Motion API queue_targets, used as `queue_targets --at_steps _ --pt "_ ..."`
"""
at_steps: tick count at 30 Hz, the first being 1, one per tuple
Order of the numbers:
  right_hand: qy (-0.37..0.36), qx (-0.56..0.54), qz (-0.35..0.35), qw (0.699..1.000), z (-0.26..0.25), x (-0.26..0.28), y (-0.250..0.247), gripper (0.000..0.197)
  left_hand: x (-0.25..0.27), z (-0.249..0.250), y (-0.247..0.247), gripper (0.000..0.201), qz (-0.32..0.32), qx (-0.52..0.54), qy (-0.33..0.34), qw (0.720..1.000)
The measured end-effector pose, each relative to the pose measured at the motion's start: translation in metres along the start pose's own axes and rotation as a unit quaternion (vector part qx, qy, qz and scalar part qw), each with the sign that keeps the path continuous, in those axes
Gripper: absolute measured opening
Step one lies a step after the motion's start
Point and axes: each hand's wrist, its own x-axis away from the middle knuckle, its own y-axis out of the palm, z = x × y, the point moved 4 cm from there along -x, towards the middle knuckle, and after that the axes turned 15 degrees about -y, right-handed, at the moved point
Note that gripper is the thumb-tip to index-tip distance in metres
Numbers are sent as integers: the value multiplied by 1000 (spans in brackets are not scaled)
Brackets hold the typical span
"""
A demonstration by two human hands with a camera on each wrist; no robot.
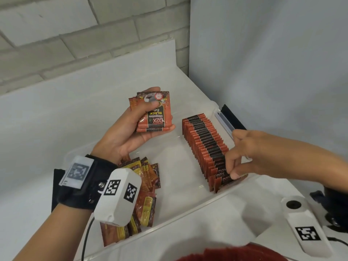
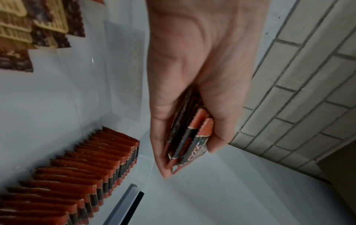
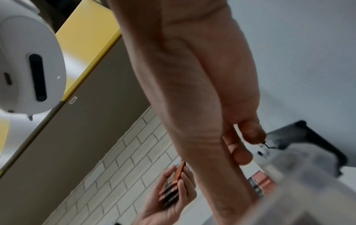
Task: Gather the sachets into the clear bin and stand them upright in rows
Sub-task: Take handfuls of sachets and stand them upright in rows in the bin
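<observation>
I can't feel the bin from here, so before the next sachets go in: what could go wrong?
1. The row of upright sachets leans and stands free along its inner side; the right hand touches only its near end, so a nudge could topple it.
2. The left hand grips a fanned stack of sachets; some could slip out.
3. The loose pile lies flat in the clear bin, still unsorted.

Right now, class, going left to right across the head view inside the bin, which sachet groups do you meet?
Loose pile of sachets → stack of sachets gripped in the left hand → upright row of sachets, with the right hand at its near end.
</observation>
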Motion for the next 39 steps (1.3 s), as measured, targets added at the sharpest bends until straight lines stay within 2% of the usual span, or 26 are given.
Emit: queue_targets --at_steps 3,6,10,14,21,27,34,37,39 --pt "-3 -71 99 993 -11 -8 -16 10 0 1 1 31 -17 -16 12 1000" --pt "-2 -134 205 970 -20 -22 -25 22 1 1 2 35 -22 -20 18 999" --pt "11 -166 283 945 -26 -45 -29 34 1 1 4 44 -34 -14 29 999" --pt "24 -215 294 931 -33 -65 -27 34 2 0 6 45 -53 -10 34 998" --pt "44 -296 304 905 -19 -71 -29 7 2 1 5 49 -79 -26 34 996" --pt "32 -327 352 876 -8 -64 -46 5 4 -4 8 60 -78 -47 -16 996" --pt "-9 -286 348 893 -10 -65 -53 11 3 -3 5 59 -85 -21 -14 996" --pt "0 -238 346 908 -7 -63 -54 12 3 -1 4 48 -102 -18 1 995" --pt "10 -233 357 904 -6 -62 -55 9 3 1 3 51 -109 -30 14 993"
